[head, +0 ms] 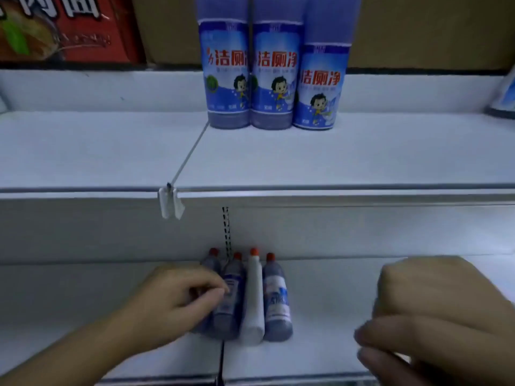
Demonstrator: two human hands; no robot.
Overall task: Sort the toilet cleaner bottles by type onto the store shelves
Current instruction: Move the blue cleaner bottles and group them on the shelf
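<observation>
A purple bottle (232, 307) is pinched by the left hand (172, 299); the white bottle (254, 302) touching it could be toppled. The grip of the blurred right hand (434, 310) cannot be told.

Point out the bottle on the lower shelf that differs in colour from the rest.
The white bottle, third from the left in the row of four. The three bluish purple bottles beside it are all darker.

You're standing in a shop; white tiered shelves (348, 154) carry a price-strip front rail (348, 195); identical labelled cleaner bottles (274, 76) stand faced in a row; cardboard cartons (423, 29) sit behind.
</observation>
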